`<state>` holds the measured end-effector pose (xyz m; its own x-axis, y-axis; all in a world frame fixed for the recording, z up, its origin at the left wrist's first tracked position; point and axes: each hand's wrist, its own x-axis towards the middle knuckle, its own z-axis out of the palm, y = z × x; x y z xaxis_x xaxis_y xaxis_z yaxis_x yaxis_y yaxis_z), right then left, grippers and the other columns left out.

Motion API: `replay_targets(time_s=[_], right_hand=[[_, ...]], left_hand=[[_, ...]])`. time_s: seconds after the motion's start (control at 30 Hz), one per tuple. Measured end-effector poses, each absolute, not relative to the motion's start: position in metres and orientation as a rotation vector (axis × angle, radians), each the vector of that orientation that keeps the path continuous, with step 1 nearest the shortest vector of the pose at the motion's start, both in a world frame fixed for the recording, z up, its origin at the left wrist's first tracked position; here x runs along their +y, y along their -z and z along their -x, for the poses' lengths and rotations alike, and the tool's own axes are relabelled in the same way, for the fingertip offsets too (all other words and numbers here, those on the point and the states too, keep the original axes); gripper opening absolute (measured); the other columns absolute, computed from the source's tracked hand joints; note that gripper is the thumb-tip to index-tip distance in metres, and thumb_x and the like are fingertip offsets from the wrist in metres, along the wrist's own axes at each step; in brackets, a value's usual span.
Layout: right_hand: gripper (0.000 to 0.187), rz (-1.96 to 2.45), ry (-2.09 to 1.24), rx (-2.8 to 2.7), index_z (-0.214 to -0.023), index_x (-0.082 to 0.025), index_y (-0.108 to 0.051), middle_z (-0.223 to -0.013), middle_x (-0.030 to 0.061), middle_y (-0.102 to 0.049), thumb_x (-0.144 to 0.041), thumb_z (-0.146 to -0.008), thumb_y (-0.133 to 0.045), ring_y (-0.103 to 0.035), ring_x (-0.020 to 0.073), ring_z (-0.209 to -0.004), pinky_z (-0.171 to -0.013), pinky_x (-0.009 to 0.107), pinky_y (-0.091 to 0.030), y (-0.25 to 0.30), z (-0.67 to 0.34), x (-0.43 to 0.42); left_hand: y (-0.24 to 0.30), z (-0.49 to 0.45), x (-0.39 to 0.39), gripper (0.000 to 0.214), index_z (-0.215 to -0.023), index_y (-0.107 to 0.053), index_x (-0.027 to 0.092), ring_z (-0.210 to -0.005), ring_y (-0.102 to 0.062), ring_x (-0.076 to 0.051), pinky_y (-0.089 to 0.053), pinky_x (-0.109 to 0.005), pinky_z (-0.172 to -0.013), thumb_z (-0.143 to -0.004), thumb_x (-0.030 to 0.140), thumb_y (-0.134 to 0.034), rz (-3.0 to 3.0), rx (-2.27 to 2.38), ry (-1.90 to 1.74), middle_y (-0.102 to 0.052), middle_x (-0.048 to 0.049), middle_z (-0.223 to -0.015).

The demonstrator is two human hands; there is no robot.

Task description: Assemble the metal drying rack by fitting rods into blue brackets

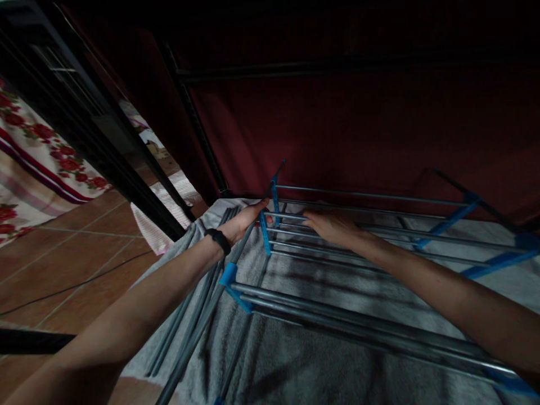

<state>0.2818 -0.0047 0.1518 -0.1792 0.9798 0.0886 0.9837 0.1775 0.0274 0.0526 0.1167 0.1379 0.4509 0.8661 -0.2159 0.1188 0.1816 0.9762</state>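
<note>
A rack [379, 332] of grey metal tubes joined by blue plastic brackets stands over a grey towel. My left hand [252, 218], a black band on its wrist, is closed round the rack's left side pole beside a blue bracket [264, 233]; some fingers are hidden behind it. Just to the right, my right hand [331, 226] grips a metal tube [289, 215] close to where it meets that bracket. Nearer to me, another blue bracket [237, 287] holds the ends of several tubes.
Loose grey tubes [185, 320] lie on the towel [291, 360] at the left. Behind the rack hangs dark red cloth [337, 129] on a black frame. A black post [126, 174] slants across the left, above a tiled floor [84, 270] with a thin cable [80, 283].
</note>
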Motion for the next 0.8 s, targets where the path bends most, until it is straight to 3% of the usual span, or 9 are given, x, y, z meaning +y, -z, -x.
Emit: replay_targets(time_s=[0.33,0.8], right_hand=[[0.028,1.928,0.068,-2.392,-0.111,-0.025,-0.063,-0.105,0.0035,-0.073,-0.041,-0.106,-0.039,-0.067,0.0217,-0.092,-0.068,0.027,-0.038,-0.1543,-0.283,-0.0043],[0.029,1.896,-0.008,-2.38,-0.106,-0.024,-0.063,-0.105,0.0036,-0.071,-0.039,-0.106,-0.037,-0.064,0.0203,-0.09,-0.068,0.027,-0.036,-0.1545,-0.2841,-0.0036]], left_hand=[[-0.1402,-0.0534,0.1119,0.041,-0.093,-0.07,0.019,-0.061,-0.066,-0.021,-0.052,-0.034,-0.065,-0.081,0.059,-0.068,-1.271,1.0,-0.692,-0.07,-0.004,-0.067],[-0.1382,-0.0531,0.1149,0.04,-0.085,-0.065,0.02,-0.062,-0.065,-0.018,-0.052,-0.031,-0.065,-0.078,0.059,-0.072,-1.252,0.978,-0.679,-0.069,-0.0026,-0.07]])
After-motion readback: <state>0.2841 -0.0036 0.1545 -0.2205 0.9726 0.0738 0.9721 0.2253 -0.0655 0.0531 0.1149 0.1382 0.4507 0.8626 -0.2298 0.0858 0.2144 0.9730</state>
